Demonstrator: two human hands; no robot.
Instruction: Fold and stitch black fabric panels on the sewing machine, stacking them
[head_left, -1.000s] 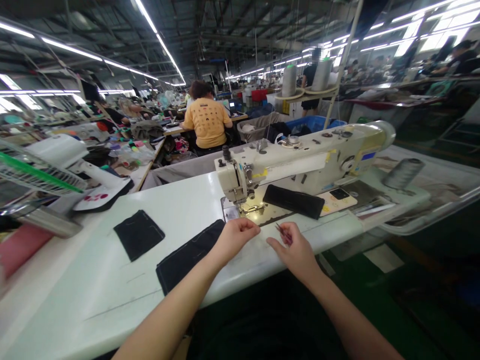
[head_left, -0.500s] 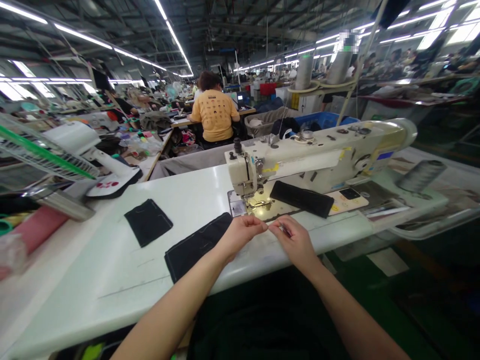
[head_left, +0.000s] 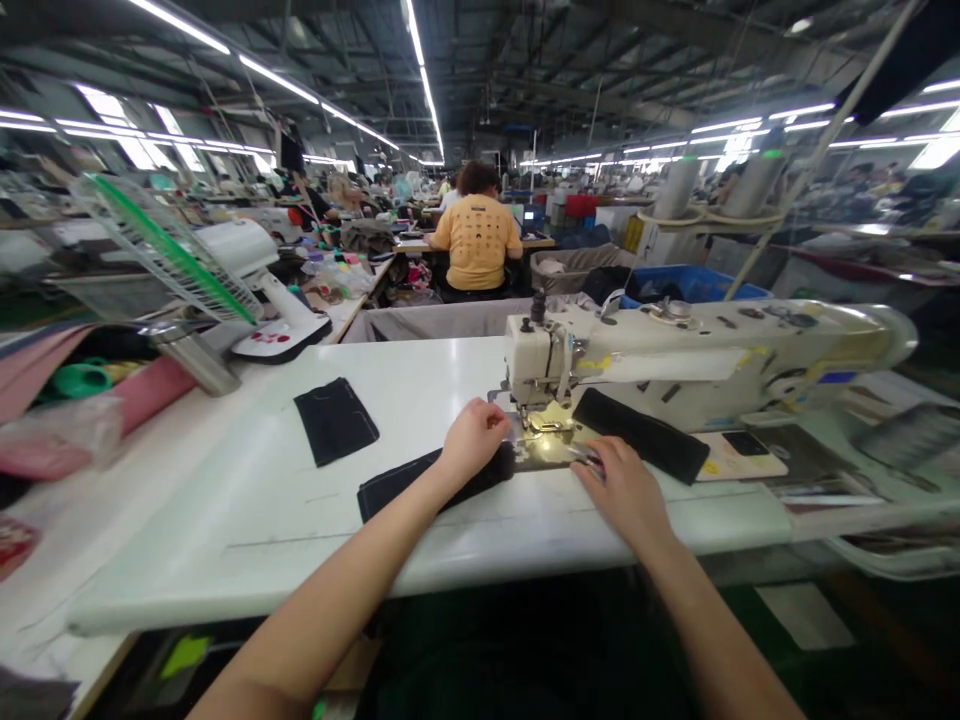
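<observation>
Left hand (head_left: 472, 440): pinched, contents hidden from me; right hand (head_left: 624, 492): gripped a metal tool (head_left: 595, 461), whose slip might have nicked the nearby black cloth (head_left: 639, 434).

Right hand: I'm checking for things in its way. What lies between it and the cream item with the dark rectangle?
In the head view, one end of the black strip lies between the right hand and the cream item.

Long ceiling tubes (head_left: 430, 100) and glaring windows (head_left: 118, 125) light a dim scene; a warm glow floods the needle plate (head_left: 547, 450). The tabletop (head_left: 255, 480) shines softly, the floor (head_left: 825, 678) falls into shadow, the cones (head_left: 677, 188) look hazy, and the outer edges stretch and blur.
</observation>
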